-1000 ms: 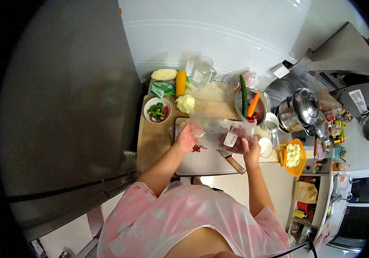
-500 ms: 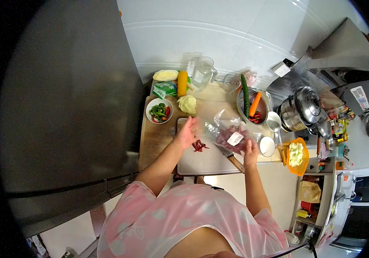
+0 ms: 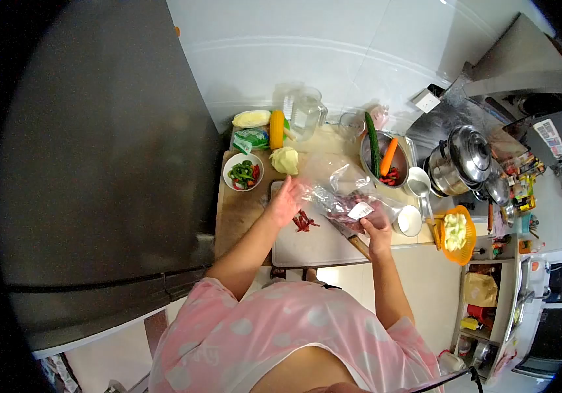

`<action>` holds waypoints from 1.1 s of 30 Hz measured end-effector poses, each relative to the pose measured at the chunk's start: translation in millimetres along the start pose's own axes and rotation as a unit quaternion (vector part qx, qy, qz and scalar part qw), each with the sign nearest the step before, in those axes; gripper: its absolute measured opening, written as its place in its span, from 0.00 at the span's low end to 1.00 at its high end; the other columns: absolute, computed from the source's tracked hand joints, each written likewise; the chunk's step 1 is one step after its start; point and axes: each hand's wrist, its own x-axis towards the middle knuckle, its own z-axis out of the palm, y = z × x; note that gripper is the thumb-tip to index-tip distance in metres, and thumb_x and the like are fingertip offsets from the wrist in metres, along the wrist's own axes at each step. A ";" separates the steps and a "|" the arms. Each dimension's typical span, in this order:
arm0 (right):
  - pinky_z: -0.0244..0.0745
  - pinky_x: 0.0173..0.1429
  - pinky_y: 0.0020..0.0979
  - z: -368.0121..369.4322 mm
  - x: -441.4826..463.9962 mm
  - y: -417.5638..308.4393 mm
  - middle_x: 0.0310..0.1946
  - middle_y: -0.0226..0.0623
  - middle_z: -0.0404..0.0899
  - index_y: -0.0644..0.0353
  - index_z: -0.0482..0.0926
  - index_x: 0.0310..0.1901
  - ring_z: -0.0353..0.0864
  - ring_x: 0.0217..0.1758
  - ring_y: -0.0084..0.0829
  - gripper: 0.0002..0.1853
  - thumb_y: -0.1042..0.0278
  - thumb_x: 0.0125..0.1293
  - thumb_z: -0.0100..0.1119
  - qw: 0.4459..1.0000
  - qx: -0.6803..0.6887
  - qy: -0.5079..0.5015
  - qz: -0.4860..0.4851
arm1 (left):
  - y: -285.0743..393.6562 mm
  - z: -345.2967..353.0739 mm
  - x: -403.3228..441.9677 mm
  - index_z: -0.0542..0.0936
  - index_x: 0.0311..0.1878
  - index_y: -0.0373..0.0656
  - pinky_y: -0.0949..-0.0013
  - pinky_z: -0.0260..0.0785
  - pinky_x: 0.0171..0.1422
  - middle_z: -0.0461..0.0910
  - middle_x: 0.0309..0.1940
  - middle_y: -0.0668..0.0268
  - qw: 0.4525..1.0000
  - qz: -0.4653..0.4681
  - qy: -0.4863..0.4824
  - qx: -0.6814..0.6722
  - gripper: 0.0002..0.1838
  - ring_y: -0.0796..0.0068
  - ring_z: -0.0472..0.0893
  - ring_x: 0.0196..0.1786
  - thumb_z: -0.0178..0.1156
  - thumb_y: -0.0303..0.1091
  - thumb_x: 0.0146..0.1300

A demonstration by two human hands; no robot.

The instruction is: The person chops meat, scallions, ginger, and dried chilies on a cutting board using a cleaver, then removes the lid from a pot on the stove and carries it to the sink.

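One bag (image 3: pixel 341 208) is being handled above the board (image 3: pixel 294 252): your right hand (image 3: pixel 377 237) grips its filled end; whether your left hand (image 3: pixel 285 203) pinches the loose end, I can't tell. Moving it calls for clearing the knife (image 3: pixel 359 247).

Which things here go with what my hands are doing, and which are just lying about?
Likely in use:
clear plastic bag, held by the right hand, left hand near its other end
red chilies on the cutting board
knife, perhaps

Apparently lying about:
corn cob
cucumber
carrot
glass pitcher
lidded pot
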 end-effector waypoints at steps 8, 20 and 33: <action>0.81 0.46 0.34 -10.9 -0.7 1.7 0.45 0.40 0.80 0.65 0.69 0.61 0.81 0.43 0.31 0.25 0.85 0.61 0.57 0.994 -0.102 -0.041 -0.010 | -26.8 -53.5 23.2 0.77 0.55 0.43 0.56 0.68 0.63 0.78 0.54 0.61 0.995 -0.014 -0.090 -0.043 0.19 0.62 0.76 0.57 0.49 0.44 0.70; 0.77 0.52 0.30 -18.5 -1.6 -0.3 0.46 0.36 0.80 0.65 0.70 0.59 0.80 0.47 0.28 0.24 0.87 0.60 0.55 0.989 -0.146 -0.017 -0.034 | -34.7 -43.8 26.7 0.76 0.55 0.40 0.57 0.66 0.66 0.78 0.54 0.60 0.999 -0.019 -0.011 -0.049 0.18 0.63 0.76 0.58 0.46 0.39 0.70; 0.72 0.59 0.31 -28.3 -7.5 -5.3 0.58 0.43 0.75 0.67 0.65 0.64 0.76 0.58 0.35 0.29 0.86 0.60 0.53 1.000 -0.017 0.000 -0.014 | -49.6 -47.9 22.4 0.77 0.52 0.43 0.66 0.69 0.56 0.80 0.42 0.66 0.943 0.036 0.161 0.288 0.18 0.73 0.77 0.47 0.50 0.45 0.69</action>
